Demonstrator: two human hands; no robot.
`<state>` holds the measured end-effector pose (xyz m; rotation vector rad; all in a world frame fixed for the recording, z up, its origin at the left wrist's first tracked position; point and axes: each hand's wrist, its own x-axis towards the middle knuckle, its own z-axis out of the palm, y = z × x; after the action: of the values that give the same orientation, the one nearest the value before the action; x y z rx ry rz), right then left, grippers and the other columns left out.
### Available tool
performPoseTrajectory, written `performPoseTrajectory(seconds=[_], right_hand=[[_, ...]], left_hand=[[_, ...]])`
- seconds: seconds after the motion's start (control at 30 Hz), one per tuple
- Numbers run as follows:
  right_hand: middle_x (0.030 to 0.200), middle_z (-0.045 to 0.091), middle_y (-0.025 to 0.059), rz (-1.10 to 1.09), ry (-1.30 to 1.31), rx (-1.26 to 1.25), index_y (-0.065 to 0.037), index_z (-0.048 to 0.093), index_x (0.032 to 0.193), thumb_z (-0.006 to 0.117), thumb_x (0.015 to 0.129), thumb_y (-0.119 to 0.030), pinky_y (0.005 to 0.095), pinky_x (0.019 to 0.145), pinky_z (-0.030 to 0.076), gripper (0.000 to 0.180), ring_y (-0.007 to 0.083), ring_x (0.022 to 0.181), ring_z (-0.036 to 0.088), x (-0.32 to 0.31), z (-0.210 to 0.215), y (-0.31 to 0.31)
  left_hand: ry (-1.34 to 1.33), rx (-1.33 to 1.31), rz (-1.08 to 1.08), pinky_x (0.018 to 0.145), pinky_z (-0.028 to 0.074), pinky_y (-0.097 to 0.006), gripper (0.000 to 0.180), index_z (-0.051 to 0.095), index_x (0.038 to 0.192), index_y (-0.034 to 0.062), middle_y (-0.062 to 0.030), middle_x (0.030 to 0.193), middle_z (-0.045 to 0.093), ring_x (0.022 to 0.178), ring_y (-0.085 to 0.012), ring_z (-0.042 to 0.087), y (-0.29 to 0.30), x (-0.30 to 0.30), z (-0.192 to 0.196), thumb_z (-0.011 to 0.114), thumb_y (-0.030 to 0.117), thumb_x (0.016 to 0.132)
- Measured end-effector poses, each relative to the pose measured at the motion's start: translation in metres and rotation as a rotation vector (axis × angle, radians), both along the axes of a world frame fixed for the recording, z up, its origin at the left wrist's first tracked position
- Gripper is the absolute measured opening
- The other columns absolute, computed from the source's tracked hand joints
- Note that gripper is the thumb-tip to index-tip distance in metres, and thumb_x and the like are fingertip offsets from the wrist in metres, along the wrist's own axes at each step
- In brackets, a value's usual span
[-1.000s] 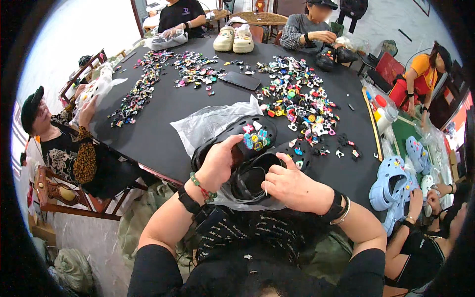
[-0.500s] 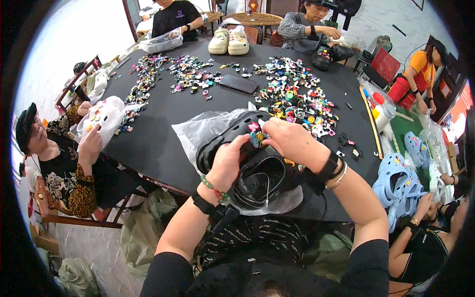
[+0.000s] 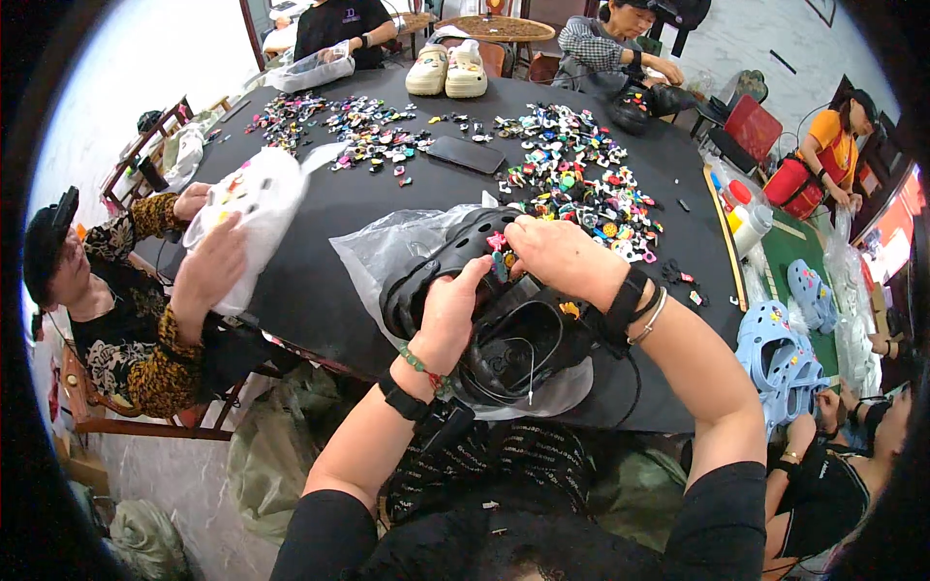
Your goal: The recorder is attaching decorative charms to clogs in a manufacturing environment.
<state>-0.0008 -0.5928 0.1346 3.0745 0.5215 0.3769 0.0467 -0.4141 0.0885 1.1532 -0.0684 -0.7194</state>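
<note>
My left hand (image 3: 448,318) grips a black clog (image 3: 455,254) with holes in its upper, thumb on top near the charms and the other fingers hidden by the shoe. A pink charm (image 3: 497,240) and other small colourful ones sit on that upper. With closed fingertips, my right hand (image 3: 560,254) pinches a shoe charm against the clog; the fingers largely cover it. The second black clog (image 3: 518,358) lies nearer to me, a thin white string across it and an orange charm (image 3: 570,310) on its side. Beneath them is a clear plastic bag (image 3: 363,257).
Loose charms (image 3: 581,184) spread over the black table (image 3: 300,300). Beyond them are a phone (image 3: 465,154) and cream clogs (image 3: 447,73). Co-workers sit around; the left one holds a bagged white clog (image 3: 257,223). Blue clogs (image 3: 775,353) and a white bottle (image 3: 751,230) are at right.
My right fingers have shifted slightly over the charms on the clog, while my left hand keeps its grip. The co-worker at left has moved the bagged white clog rightward, nearer the table.
</note>
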Motion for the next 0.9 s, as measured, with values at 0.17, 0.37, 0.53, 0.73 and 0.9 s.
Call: performPoseTrajectory(seconds=[0.17,0.37,0.53,0.73,0.9], right_hand=[[0.090,0.058,0.0141,0.001,0.003,-0.059,0.000,0.054,0.094,0.068,0.082,-0.021,0.0379,0.071,0.053,0.028,0.0294,0.085,0.064,-0.003,-0.002,0.001],[0.087,0.059,0.0135,0.028,-0.016,-0.147,-0.001,0.057,0.095,0.064,0.084,-0.018,0.0373,0.067,0.054,0.022,0.0271,0.079,0.065,-0.008,0.004,0.011],[0.082,0.066,0.0102,0.107,-0.071,-0.275,-0.004,0.064,0.086,0.059,0.082,-0.011,0.0352,0.067,0.055,0.010,0.0250,0.079,0.067,0.002,0.002,0.014],[0.084,0.062,0.0117,0.205,0.166,-0.089,-0.007,0.058,0.085,0.067,0.075,-0.012,0.0425,0.067,0.052,0.015,0.0328,0.079,0.064,0.009,0.010,-0.001],[0.080,0.065,0.0114,0.225,0.106,-0.142,-0.006,0.059,0.081,0.064,0.078,-0.016,0.0408,0.065,0.052,0.012,0.0294,0.076,0.066,-0.007,0.013,0.010]], left_hand=[[-0.108,0.108,-0.033,0.057,0.040,-0.023,0.022,0.070,0.090,0.0041,0.0036,0.075,0.064,0.060,-0.0058,0.053,0.000,-0.007,0.003,0.065,0.025,0.087],[-0.063,0.113,-0.011,0.052,0.034,-0.024,0.021,0.071,0.087,0.0040,0.0043,0.066,0.056,0.056,-0.0062,0.047,0.002,0.002,-0.005,0.064,0.024,0.086],[-0.028,-0.085,0.055,0.056,0.047,-0.026,0.017,0.070,0.085,-0.0022,-0.0034,0.071,0.065,0.059,-0.0130,0.060,-0.001,-0.001,0.012,0.063,0.014,0.085],[0.022,-0.175,0.113,0.060,0.051,-0.030,0.013,0.067,0.081,-0.0032,-0.0064,0.077,0.067,0.066,-0.0164,0.064,-0.014,0.008,-0.014,0.066,0.010,0.082],[0.110,-0.184,0.082,0.061,0.052,-0.033,0.014,0.063,0.082,-0.0024,-0.0073,0.078,0.066,0.067,-0.0179,0.064,-0.014,0.040,-0.009,0.069,0.010,0.081]])
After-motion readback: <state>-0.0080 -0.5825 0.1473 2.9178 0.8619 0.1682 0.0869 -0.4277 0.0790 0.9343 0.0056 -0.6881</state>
